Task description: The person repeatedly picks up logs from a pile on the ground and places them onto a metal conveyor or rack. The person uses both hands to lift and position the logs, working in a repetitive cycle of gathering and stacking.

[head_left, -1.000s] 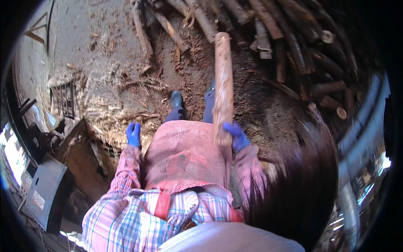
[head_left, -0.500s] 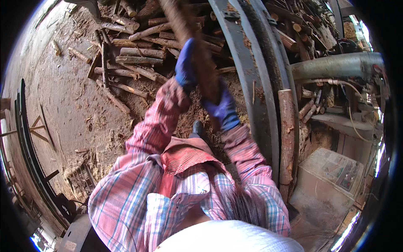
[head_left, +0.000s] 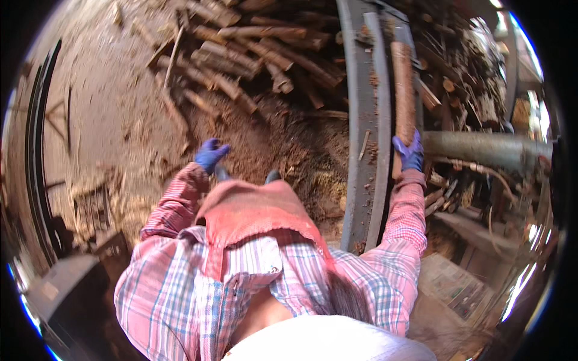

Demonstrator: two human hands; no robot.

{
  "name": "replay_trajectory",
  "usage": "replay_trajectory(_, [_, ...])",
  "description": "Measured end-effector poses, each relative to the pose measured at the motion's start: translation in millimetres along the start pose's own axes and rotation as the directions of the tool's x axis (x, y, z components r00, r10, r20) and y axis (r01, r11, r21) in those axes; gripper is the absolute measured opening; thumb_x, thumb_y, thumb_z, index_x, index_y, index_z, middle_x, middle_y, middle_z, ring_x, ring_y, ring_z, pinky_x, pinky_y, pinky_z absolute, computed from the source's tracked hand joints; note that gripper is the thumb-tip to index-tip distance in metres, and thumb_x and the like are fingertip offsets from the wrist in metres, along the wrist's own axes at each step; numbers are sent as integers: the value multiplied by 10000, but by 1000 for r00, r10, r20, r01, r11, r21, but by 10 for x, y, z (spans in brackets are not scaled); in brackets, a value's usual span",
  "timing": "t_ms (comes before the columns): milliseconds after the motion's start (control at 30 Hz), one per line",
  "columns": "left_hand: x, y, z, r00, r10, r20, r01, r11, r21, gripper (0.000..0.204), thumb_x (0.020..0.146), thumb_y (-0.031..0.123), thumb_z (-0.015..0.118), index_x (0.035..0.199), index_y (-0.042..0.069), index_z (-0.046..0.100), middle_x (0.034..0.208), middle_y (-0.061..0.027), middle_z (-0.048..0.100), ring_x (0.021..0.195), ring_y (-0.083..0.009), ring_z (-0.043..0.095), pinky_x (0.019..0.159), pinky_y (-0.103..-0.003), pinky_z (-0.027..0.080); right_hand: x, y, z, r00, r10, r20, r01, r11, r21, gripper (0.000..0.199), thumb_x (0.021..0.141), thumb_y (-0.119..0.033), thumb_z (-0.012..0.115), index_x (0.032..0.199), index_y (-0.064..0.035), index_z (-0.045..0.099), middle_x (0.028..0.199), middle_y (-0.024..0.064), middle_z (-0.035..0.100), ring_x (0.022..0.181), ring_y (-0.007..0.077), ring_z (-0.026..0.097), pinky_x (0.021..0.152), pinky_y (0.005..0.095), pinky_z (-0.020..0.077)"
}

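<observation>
A worker's right hand [head_left: 409, 150], gloved in purple, meets the near end of a debarked-looking log [head_left: 404, 90] lying lengthwise along a blue-grey steel channel [head_left: 379, 108]; its fingers spread over the wood, though whether they grasp it or merely press on it cannot be told. The left hand [head_left: 209, 154], also gloved, is released and holds nothing, its fingers parted above the littered ground [head_left: 120, 108] beside the red apron [head_left: 259, 207]. By the look of it, one log's placement in the channel is done or nearly so, while a heap of logs [head_left: 262, 32] left on the ground suggests much handling remains. Half a second earlier, both hands were on a blurred log out in front and another stood along the channel; now the hands are well apart, the right one over at the channel.
</observation>
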State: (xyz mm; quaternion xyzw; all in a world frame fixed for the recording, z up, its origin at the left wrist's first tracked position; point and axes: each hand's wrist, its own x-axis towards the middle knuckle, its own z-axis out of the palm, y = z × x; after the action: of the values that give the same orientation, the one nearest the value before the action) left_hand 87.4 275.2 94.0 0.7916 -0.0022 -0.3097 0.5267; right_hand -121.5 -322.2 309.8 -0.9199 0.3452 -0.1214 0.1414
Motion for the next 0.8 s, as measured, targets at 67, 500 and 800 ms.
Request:
replay_trajectory(67, [-317, -910, -655, 966, -154, -209, 175, 981, 86, 532, 790, 346, 734, 1118, -43, 577, 962, -116, 636, 854, -201, 596, 746, -302, 491, -69, 253, -12, 996, 80, 39, -76, 993, -85, 922, 633, -513, 771, 1366, -90, 404, 1235, 227, 545, 1141, 364, 537, 958, 404, 436])
replay_trajectory(500, [-446, -1679, -776, 950, -291, 116, 304, 765, -568, 174, 874, 257, 602, 840, 87, 588, 680, -20, 538, 553, -127, 494, 504, -269, 397, -626, 665, -621, 886, 374, 274, -419, 899, 129, 882, 675, -93, 783, 1417, -79, 305, 1154, 108, 531, 962, 258, 539, 821, 348, 482])
replay_trajectory(800, [272, -784, -813, 675, -737, 45, 635, 548, -545, 207, 896, 313, 550, 791, 138, 585, 615, -7, 501, 511, -140, 459, 462, -264, 349, -266, -846, -513, 889, 454, -61, -440, 809, -390, 624, 787, -146, 698, 1338, -40, 424, 1289, 149, 495, 1135, 288, 501, 953, 385, 429])
